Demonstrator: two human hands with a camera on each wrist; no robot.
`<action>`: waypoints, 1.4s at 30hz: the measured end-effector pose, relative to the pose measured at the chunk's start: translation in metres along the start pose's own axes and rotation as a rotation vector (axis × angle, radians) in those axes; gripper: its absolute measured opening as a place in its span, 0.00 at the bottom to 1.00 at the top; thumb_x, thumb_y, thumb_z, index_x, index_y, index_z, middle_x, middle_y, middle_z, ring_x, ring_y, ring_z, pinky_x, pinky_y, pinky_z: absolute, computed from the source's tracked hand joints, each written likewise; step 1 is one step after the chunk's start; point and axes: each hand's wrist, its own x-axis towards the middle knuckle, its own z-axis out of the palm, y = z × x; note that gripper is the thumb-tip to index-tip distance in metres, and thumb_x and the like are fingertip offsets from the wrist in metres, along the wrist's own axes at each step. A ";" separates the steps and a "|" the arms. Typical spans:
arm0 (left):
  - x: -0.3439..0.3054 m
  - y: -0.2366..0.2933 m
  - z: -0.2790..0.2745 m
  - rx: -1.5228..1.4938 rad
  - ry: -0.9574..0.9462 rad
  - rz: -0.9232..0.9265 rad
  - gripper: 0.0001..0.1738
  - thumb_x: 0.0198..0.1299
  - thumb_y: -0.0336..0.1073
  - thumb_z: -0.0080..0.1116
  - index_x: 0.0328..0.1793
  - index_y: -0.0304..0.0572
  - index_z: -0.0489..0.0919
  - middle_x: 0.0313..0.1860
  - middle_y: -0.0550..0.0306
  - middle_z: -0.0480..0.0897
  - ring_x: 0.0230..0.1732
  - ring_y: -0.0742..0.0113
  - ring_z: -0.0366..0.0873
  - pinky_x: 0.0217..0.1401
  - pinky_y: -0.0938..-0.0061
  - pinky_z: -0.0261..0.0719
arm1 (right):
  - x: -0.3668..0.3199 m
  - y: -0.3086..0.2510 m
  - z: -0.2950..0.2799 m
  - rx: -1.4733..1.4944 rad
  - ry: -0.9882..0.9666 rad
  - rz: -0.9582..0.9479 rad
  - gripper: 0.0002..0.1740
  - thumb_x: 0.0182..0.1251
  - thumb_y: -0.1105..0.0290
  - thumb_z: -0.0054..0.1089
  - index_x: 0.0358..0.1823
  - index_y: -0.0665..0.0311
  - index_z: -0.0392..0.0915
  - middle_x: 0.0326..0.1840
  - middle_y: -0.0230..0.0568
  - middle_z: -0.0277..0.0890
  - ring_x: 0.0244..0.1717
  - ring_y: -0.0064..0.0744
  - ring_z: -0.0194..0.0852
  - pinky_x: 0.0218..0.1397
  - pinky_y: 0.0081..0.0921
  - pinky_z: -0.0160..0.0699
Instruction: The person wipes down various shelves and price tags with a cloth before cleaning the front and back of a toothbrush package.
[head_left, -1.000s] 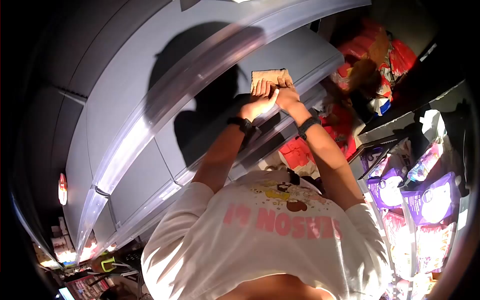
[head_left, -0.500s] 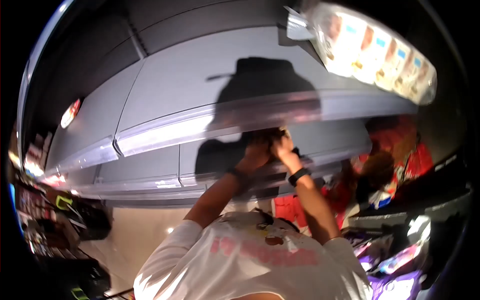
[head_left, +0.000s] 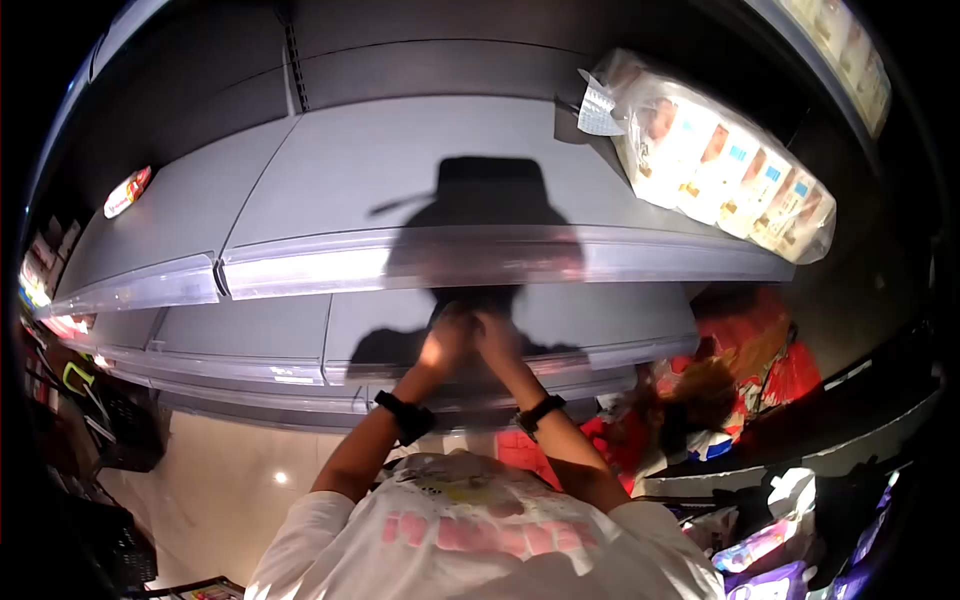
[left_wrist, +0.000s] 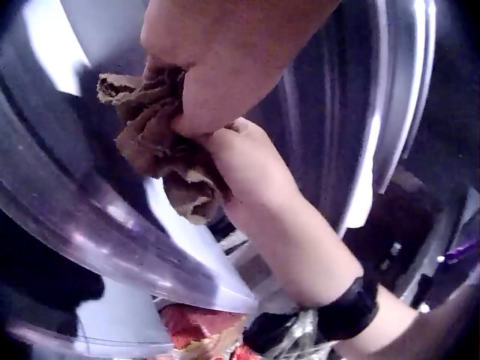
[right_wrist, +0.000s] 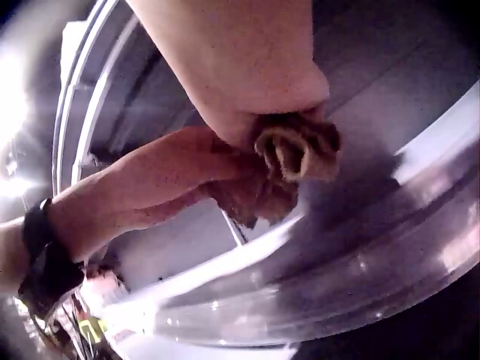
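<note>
Both hands grip a crumpled brown cloth (left_wrist: pixel 154 127), bunched between them. In the head view my left hand (head_left: pixel 447 342) and right hand (head_left: pixel 496 340) are close together over the lower grey shelf (head_left: pixel 620 315), in the shadow of the head. The left wrist view has the left hand (left_wrist: pixel 225 67) at the top, its fingers curled round the cloth, whose loose folds stick out to the side. From the right wrist, the right hand (right_wrist: pixel 262 97) holds the rolled end of the cloth, with the left hand (right_wrist: pixel 202 161) beside it.
A wrapped multipack of paper rolls or tissues (head_left: pixel 725 160) lies on the upper shelf (head_left: pixel 400 170) at right. A small red and white packet (head_left: pixel 127 192) sits far left. Clear plastic strips (head_left: pixel 330 268) edge the shelves. Red bags (head_left: pixel 745 340) and purple packages (head_left: pixel 770 582) are at lower right.
The cloth lay flat under the hands a second ago; now it is gathered up in both. The head view has turned, bringing the wrapped multipack into sight.
</note>
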 end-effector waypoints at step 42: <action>0.051 0.153 -0.277 0.730 -0.293 0.324 0.38 0.55 0.46 0.53 0.63 0.20 0.59 0.61 0.28 0.61 0.66 0.40 0.57 0.68 0.58 0.55 | 0.058 -0.208 -0.210 -0.501 -0.265 -0.999 0.40 0.61 0.47 0.49 0.56 0.85 0.60 0.61 0.69 0.56 0.67 0.57 0.50 0.64 0.39 0.60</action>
